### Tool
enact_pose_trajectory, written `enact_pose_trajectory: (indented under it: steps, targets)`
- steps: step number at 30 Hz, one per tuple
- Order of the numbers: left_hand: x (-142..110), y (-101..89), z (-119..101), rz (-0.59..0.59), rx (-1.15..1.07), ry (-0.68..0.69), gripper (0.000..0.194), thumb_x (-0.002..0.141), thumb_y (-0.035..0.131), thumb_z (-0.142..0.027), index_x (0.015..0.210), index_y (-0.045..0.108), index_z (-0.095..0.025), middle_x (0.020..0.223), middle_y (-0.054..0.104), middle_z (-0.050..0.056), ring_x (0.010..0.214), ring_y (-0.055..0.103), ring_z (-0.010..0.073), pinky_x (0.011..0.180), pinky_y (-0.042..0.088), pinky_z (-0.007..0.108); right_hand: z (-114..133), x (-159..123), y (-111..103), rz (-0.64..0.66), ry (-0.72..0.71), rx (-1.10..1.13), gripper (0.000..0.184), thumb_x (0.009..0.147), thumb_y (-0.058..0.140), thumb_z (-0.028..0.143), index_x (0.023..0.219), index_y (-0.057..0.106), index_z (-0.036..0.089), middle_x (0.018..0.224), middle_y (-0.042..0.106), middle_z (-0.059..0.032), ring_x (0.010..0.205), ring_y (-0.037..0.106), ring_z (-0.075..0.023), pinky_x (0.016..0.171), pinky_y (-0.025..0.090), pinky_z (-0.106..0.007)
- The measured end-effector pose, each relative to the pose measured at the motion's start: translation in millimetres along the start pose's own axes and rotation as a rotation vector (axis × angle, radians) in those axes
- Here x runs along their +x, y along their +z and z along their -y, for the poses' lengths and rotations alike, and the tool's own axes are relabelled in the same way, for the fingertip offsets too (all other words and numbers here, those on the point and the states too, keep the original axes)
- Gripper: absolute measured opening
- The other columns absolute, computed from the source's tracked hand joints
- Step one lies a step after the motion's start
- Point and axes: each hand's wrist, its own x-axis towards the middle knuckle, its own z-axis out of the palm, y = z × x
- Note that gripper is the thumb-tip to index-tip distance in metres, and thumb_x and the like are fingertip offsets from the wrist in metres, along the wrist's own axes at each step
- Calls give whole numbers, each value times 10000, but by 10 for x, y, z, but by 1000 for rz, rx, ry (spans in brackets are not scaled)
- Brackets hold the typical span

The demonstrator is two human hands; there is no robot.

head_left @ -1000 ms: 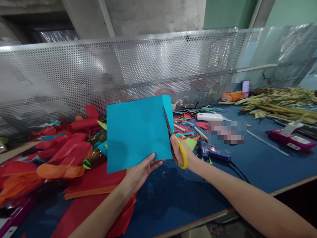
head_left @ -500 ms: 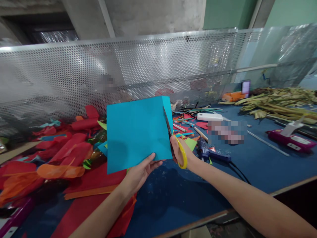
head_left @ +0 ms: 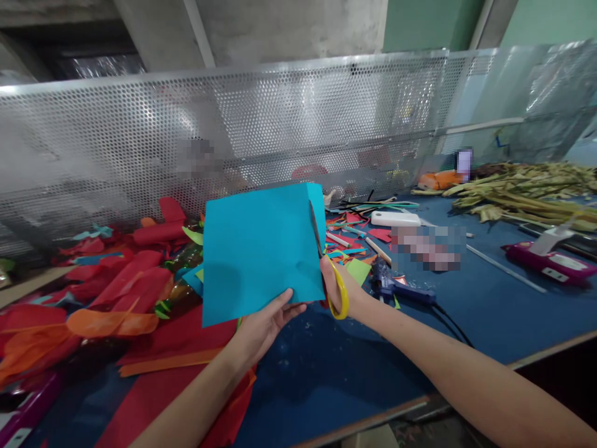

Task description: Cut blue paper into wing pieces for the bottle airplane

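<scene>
A rectangular sheet of blue paper (head_left: 261,249) is held up above the table. My left hand (head_left: 268,320) pinches its lower edge, the thumb in front and the fingers behind. At the sheet's right side, my right hand (head_left: 338,286) is closed on yellow-handled scissors (head_left: 342,298), whose blade points upward across the paper. A narrow strip of the sheet lies to the right of the blade, partly split from the main part. The lower blade is hidden behind the paper.
Red and orange paper pieces (head_left: 140,280) pile up at left. Colourful scraps (head_left: 345,239), a dark blue glue gun (head_left: 401,289) and a white device (head_left: 395,219) lie right of the sheet. Farther right are a purple power strip (head_left: 550,264) and dried stalks (head_left: 522,193). A perforated metal screen (head_left: 280,118) stands behind.
The paper has shifted very slightly right and buckles a little near the scissors. Both hands keep their holds, and the scissors stay at nearly the same place along the cut.
</scene>
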Motion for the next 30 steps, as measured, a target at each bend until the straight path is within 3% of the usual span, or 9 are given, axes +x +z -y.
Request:
enact_pose_trajectory:
  steps: [13,21,30]
  targets:
    - [17,-67,24,88,27,7,200,560,843,-203,692,702,-151,735,738,11,648,682,155,642,576,262,-41,30,-25,-85,-110,-66,553,842,105,686,605,310,230,538,422,-14,489,400,-152,489,315,-298]
    - [23,-85,38,108,21,-20,197,559,846,-217,687,708,-157,714,732,-3,613,662,128,658,569,255,-34,44,-38,-138,-171,-62,604,815,83,753,599,302,233,517,402,9,461,376,-138,459,306,-289]
    - [23,-74,37,77,12,-40,204,543,850,-202,670,697,-157,697,727,-1,610,665,140,659,563,265,-44,69,-53,-114,-121,-89,666,764,6,801,619,324,234,560,426,-6,508,407,-156,507,329,-302]
